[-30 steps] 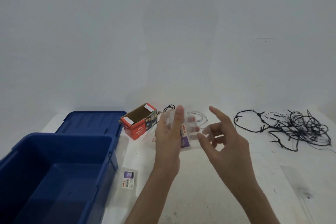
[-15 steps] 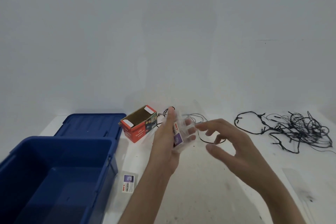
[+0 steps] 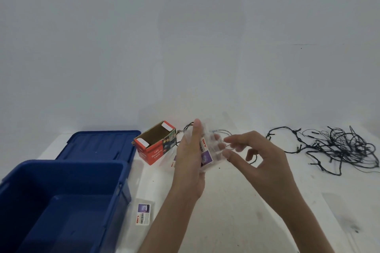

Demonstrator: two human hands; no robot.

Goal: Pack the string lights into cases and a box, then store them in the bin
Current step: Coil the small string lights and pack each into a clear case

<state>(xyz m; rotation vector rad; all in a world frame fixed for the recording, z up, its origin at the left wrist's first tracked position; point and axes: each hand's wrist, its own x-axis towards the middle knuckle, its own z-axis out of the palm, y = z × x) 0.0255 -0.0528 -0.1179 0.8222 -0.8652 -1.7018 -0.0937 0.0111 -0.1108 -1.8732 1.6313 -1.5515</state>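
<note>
One clear case (image 3: 206, 155) in left hand (image 3: 188, 163) (second case (image 3: 144, 213) lies flat).

The bin (image 3: 61, 165) lies left, lid (image 3: 98, 144) behind it, box (image 3: 155, 153) right of lid, string lights (image 3: 339, 146) far right.

I see blue bin (image 3: 61, 165) w/ blue lid (image 3: 98, 144), plus red cardboard box (image 3: 153, 153), brown inside, white tabs. Clear case (image 3: 206, 155) has purple + red-on-white label; string lights (image 3: 341, 146) are black.

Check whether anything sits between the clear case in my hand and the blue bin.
Nothing visible does. The left hand holds the clear case, and the blue bin stands open to its left, lid behind it.
</note>
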